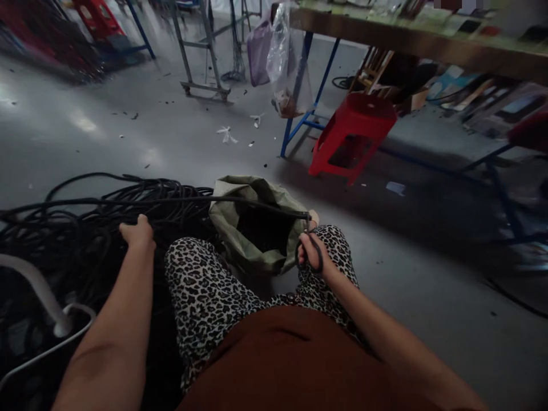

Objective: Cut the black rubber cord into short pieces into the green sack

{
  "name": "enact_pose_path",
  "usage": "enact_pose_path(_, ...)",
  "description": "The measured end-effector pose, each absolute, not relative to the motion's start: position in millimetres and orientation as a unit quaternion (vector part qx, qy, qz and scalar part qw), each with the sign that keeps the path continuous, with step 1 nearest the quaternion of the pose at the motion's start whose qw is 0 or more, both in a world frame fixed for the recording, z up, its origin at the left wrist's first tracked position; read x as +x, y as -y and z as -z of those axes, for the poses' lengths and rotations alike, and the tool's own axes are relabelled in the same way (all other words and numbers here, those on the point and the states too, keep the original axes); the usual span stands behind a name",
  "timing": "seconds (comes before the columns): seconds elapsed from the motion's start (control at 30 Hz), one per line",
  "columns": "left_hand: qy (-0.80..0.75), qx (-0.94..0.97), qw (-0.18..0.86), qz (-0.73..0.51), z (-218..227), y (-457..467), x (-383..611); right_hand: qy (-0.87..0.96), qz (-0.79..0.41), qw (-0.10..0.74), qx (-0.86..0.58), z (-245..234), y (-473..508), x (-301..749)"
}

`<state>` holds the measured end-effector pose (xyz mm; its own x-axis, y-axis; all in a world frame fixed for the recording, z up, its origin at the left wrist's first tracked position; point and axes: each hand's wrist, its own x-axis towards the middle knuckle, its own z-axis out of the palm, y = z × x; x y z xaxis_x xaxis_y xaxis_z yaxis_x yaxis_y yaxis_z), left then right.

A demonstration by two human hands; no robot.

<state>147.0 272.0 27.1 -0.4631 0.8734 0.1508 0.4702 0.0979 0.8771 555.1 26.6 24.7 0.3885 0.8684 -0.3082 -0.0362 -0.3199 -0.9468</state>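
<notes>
I sit with leopard-print trousers over my knees. My left hand (137,233) is closed around a black cable (192,199) that runs taut from a big pile of black cables (77,228) on the floor at the left. My right hand (311,254) is over my right knee, closed on black scissors (309,242) whose blades meet the cable's far end. Between my knees stands an open green sack (257,228) with dark pieces inside.
A red plastic stool (353,134) lies tilted under a long workbench (411,40) with blue legs at the upper right. Plastic bags (278,57) hang from the bench end. A metal frame (201,51) stands behind. White tubing (47,308) lies at the lower left.
</notes>
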Motion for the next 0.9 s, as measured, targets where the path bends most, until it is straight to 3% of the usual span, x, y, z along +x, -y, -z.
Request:
enact_pose_path(0.07, -0.746, 0.493, 0.135, -0.427, -36.7, -260.5, 174.1, 0.325, -0.476, 0.458, -0.677, -17.0, -32.4, 540.8)
enact_pose_path(0.17, -0.602, 0.698, 0.137, -0.362, -50.7, -233.2, 236.9, 0.343, -0.497, 0.415, -0.681, -5.6, -36.8, 526.4)
enact_pose_path(0.27, -0.449, 0.826, 0.223, -0.258, -49.3, -201.6, 297.4, 0.364, -0.507, 0.374, -0.686, 2.6, -35.9, 520.6)
enact_pose_path(0.43, -0.401, 0.854, 0.328, -0.054, -19.5, -164.1, 348.6, 0.382, -0.502, 0.349, -0.693, 14.5, -28.0, 525.4)
enact_pose_path(0.63, -0.379, 0.865, 0.327, -0.033, 7.3, -153.9, 365.9, 0.408, -0.486, 0.311, -0.708, 22.8, -19.6, 533.1)
enact_pose_path(0.9, -0.424, 0.798, 0.425, -0.050, 35.5, -149.3, 359.2, 0.328, -0.561, 0.289, -0.703, 18.7, -27.5, 526.0)
